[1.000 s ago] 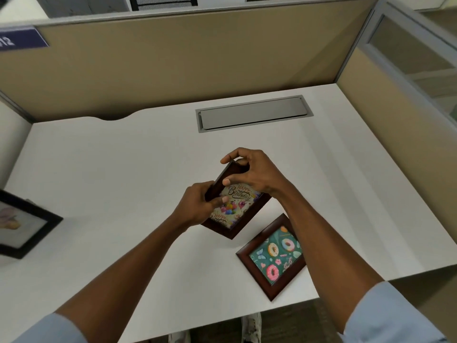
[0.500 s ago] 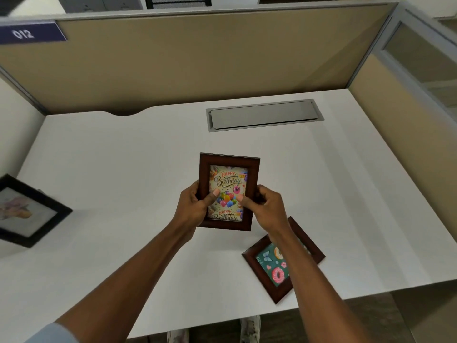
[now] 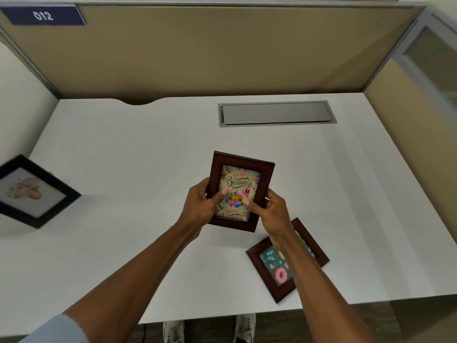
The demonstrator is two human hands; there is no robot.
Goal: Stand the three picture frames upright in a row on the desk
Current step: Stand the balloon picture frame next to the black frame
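A brown birthday frame (image 3: 241, 169) with a "Happy Birthday" balloon card is held above the middle of the white desk (image 3: 128, 149), facing me, tilted slightly. My left hand (image 3: 200, 206) grips its left edge and my right hand (image 3: 270, 211) grips its lower right edge, thumbs on the glass. A second brown donut frame (image 3: 267, 268) lies flat near the desk's front right, partly hidden by my right forearm. A black frame (image 3: 32, 191) with a pale picture is at the far left; I cannot tell whether it stands or lies.
A grey cable hatch (image 3: 277, 113) is set into the desk at the back right. Beige partition walls (image 3: 222, 53) close off the back and right side. The desk's front edge runs below my forearms, with shoes visible on the floor.
The birthday frame has been turned from a slanted hold to facing me upright. My right hand has shifted from its top edge to its lower right edge. The view has shifted left.
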